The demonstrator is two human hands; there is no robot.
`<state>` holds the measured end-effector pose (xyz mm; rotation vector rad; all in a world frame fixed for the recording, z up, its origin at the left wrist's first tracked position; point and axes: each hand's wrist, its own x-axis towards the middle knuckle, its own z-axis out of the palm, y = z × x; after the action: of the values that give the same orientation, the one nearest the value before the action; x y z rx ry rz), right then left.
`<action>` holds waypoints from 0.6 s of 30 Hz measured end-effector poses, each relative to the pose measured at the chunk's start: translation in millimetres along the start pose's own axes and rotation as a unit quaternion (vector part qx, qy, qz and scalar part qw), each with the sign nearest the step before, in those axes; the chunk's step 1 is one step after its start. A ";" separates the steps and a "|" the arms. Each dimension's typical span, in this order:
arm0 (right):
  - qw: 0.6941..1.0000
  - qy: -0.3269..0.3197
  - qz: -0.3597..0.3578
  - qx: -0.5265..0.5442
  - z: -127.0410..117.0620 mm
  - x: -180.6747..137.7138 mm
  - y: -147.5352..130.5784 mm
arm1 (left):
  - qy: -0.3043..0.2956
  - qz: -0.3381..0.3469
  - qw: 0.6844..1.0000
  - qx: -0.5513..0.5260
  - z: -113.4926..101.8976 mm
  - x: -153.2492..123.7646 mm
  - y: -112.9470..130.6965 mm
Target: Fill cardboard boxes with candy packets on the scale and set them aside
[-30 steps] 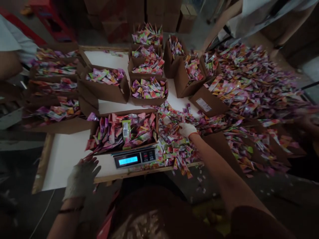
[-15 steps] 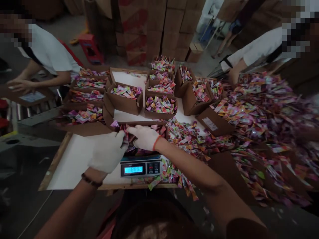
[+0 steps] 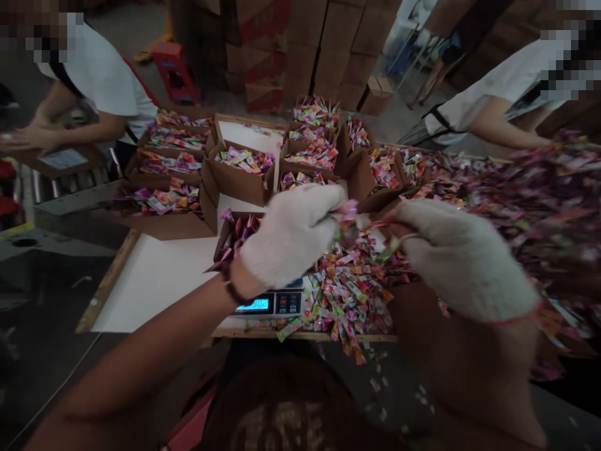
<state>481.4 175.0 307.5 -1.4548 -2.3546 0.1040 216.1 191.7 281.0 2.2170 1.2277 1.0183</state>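
My left hand (image 3: pixel 295 235), in a white glove, reaches across the box on the scale (image 3: pixel 288 304). Its fingers close on small wrapped packets (image 3: pixel 348 212), pink and purple, somewhat blurred. Facing it from the right is my gloved right hand (image 3: pixel 462 257), its fingers pinched on a few packets (image 3: pixel 387 250) with green and red wrappers. Below both hands lies a loose heap of packets (image 3: pixel 347 285). An open cardboard box (image 3: pixel 220 249) of packets sits on the scale, partly hidden by my left hand and forearm; the lit display is partly covered too.
Filled open cardboard boxes (image 3: pixel 181 227) stand at the left and along the back of the white tabletop (image 3: pixel 154 275). A large pile of packets (image 3: pixel 554 188) spreads on the right. One co-worker (image 3: pixel 107 81) is at the left, another (image 3: pixel 498 106) at the right. Stacked cartons (image 3: pixel 300 56) stand behind.
Both hands have left the box on the scale and moved right, over the loose packets. They now hold packets. The scale display reading has changed.
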 end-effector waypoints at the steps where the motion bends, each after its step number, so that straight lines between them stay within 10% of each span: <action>1: 0.998 0.017 0.024 -0.061 -11.4 -8.7 7.4 | -0.012 0.021 0.999 -0.036 10.5 6.3 0.3; 7: 0.993 0.113 0.019 -0.029 11.2 -14.3 -5.7 | 0.028 0.019 0.987 -0.156 7.4 -20.4 -33.5; 14: 0.977 -0.138 -0.046 0.153 82.9 30.6 -59.7 | 0.289 -0.264 0.914 -0.103 -51.6 -111.6 -71.1; 18: 0.912 -0.342 -0.110 0.200 124.7 5.6 -59.1 | 0.358 -0.412 0.831 -0.107 -51.2 -179.4 -94.6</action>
<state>385.7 168.6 208.0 -1.0393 -2.7644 1.1266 63.0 89.8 181.4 0.8914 1.9824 1.5012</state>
